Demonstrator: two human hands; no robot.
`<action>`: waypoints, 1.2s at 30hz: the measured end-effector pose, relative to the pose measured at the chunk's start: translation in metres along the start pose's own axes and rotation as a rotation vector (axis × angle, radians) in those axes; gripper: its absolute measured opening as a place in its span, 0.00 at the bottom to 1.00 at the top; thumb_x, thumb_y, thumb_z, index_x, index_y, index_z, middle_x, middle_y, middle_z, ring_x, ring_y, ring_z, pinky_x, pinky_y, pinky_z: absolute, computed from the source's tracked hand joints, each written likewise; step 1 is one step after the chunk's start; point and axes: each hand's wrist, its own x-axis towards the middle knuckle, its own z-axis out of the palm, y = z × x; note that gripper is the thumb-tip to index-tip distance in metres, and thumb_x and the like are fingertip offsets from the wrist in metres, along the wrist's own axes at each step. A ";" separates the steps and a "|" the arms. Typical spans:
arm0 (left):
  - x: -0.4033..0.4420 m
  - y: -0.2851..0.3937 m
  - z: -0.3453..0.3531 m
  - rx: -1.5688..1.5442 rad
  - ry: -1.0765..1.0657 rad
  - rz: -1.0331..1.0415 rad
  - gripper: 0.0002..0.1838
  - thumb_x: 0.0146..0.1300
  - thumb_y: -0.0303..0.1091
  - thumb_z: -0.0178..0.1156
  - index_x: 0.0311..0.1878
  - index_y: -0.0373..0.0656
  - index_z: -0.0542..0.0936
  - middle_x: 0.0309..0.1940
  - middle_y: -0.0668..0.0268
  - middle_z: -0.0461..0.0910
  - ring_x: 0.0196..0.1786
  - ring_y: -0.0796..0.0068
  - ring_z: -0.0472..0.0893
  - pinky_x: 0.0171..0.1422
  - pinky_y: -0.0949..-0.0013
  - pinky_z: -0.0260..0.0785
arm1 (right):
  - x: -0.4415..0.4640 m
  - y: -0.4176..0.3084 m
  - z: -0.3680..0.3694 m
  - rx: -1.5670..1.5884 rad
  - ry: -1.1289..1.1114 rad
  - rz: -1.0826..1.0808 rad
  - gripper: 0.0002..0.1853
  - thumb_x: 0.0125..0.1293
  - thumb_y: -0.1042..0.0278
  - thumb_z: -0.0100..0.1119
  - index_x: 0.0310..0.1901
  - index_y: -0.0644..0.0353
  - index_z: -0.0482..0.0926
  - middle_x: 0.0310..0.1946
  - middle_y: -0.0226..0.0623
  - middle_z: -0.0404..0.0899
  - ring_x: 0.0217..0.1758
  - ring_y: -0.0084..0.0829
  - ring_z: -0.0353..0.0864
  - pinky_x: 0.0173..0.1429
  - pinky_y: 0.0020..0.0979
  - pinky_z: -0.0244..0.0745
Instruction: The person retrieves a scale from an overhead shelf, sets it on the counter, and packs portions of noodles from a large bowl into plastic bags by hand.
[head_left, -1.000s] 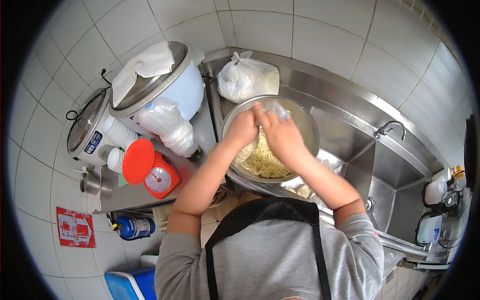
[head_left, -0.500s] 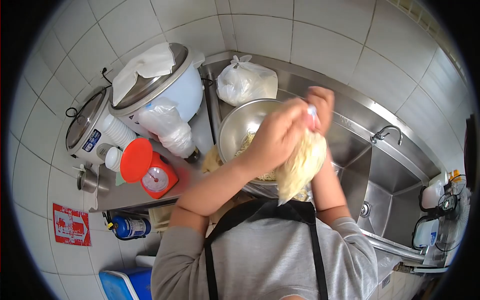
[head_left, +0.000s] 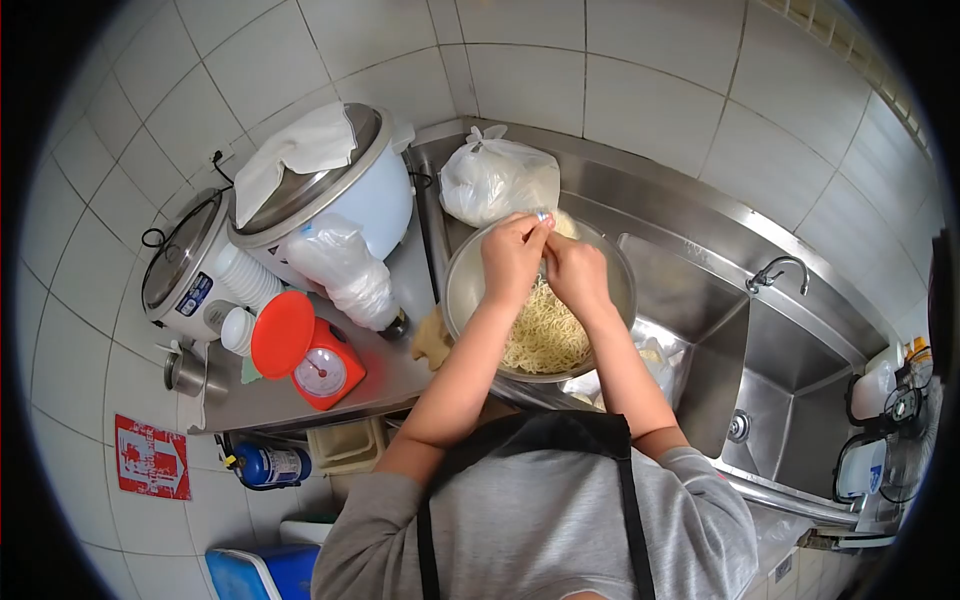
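Over a steel bowl my left hand and my right hand meet, fingers pinched together at the gathered neck of a plastic bag. Most of the bag is hidden behind the fingers; a pale part of it shows beyond them, near the bowl's far rim. Loose yellow noodles lie in the bowl below my wrists. A knotted white plastic bag stands just behind the bowl.
At left are a red scale, a large lidded cooker, a smaller cooker, stacked white cups and a plastic-wrapped bundle. To the right, a double sink has a faucet. Filled plastic bags lie beside the bowl.
The noodle-filled bag swung out to the right of the bowl half a second ago; now both hands are back over the bowl, pinching its neck, with the bag beyond the fingers.
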 end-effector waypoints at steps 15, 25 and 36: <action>-0.020 0.068 -0.046 0.051 -0.394 0.587 0.10 0.53 0.23 0.59 0.35 0.37 0.68 0.31 0.58 0.70 0.37 0.56 0.71 0.42 0.61 0.64 | -0.008 -0.013 -0.093 0.979 -0.250 -0.046 0.11 0.57 0.67 0.61 0.21 0.60 0.74 0.23 0.28 0.70 0.29 0.22 0.64 0.43 0.28 0.59; -0.017 0.074 -0.042 -0.056 -0.349 0.591 0.05 0.56 0.29 0.60 0.35 0.43 0.74 0.40 0.62 0.68 0.48 0.63 0.67 0.57 0.64 0.56 | -0.009 -0.023 -0.104 0.887 0.002 -0.101 0.12 0.43 0.73 0.71 0.30 0.62 0.77 0.32 0.33 0.74 0.40 0.28 0.72 0.46 0.29 0.66; -0.026 0.065 -0.014 -0.102 -0.014 0.465 0.07 0.53 0.23 0.59 0.33 0.43 0.73 0.28 0.66 0.76 0.36 0.64 0.75 0.53 0.63 0.59 | -0.009 -0.042 -0.091 0.382 0.228 -0.236 0.12 0.46 0.72 0.70 0.26 0.60 0.74 0.24 0.32 0.74 0.28 0.28 0.71 0.33 0.27 0.67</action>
